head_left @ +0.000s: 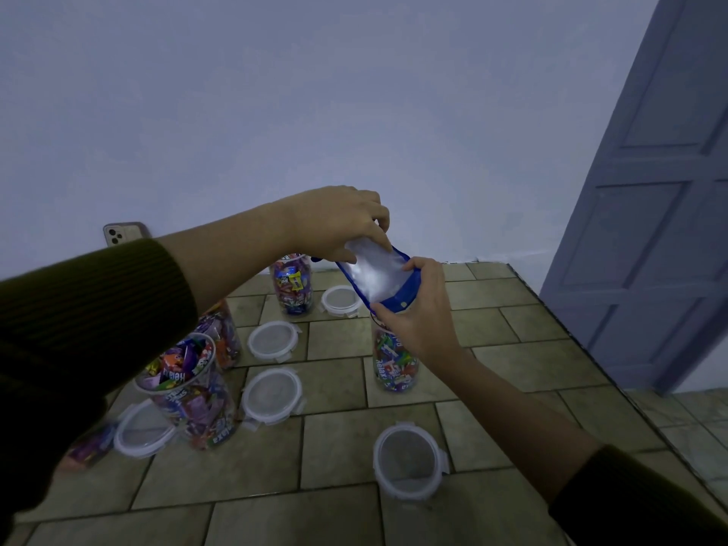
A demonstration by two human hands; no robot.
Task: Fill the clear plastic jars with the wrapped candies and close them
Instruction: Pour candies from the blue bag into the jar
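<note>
— Both hands closed on the bag (376, 275), upended over the far right jar (395, 364): left hand (338, 222) on its bottom, right hand (417, 309) at its mouth?
— Yes. Best kept centred over the rim, shaken gently.

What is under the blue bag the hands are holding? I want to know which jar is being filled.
Directly under the blue bag stands a clear jar part-filled with wrapped candies. Its mouth is hidden by the right hand and the bag.
</note>
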